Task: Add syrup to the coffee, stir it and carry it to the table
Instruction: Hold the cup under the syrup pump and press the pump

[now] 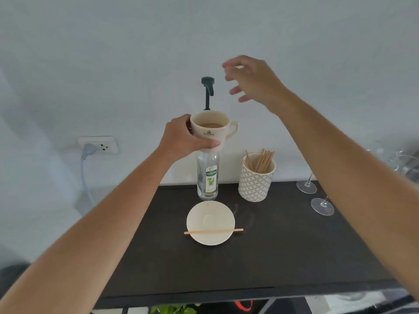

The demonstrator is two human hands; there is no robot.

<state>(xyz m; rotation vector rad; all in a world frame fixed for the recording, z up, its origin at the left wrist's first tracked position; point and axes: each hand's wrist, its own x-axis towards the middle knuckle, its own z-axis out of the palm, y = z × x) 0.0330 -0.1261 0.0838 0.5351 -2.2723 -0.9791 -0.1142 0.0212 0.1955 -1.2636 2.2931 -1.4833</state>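
On the wall at the left is a white socket (pixel 99 145) with a pale plug (pixel 88 149) in it, and its cord hangs down.

The left hand (pixel 181 138) is wrapped around a cream cup (pixel 212 128) and holds it up in the air. The cup has light brown coffee (pixel 211 125) in it, about half way up. Its handle sticks out to the right. The cup is right in front of the top of a tall clear syrup bottle (pixel 207 175), so the neck of the bottle is hidden. The bottle stands at the back of the dark bench (pixel 283 252). It has a green and white label and looks almost empty, though it is hard to be sure through the glass. A dark pump (pixel 207 91) rises from the bottle, and its spout points down over the cup.

In front of the bottle lies a white saucer (pixel 210 219) with nothing in its middle. A thin wooden stir stick (pixel 213 231) lies flat across the near side of the saucer, and both ends poke out past the rim.

The right hand (pixel 251 81) is up high, near the pump head and to its right, not touching it. Its fingers are spread and loose, and it holds nothing.

To the right of the bottle stands a white pot (pixel 256 182) with a grey diamond pattern. It is full of more wooden sticks (pixel 263 160), standing on end.

Further right are two wine glasses (pixel 322 206) near the bench edge. The right arm covers part of them.
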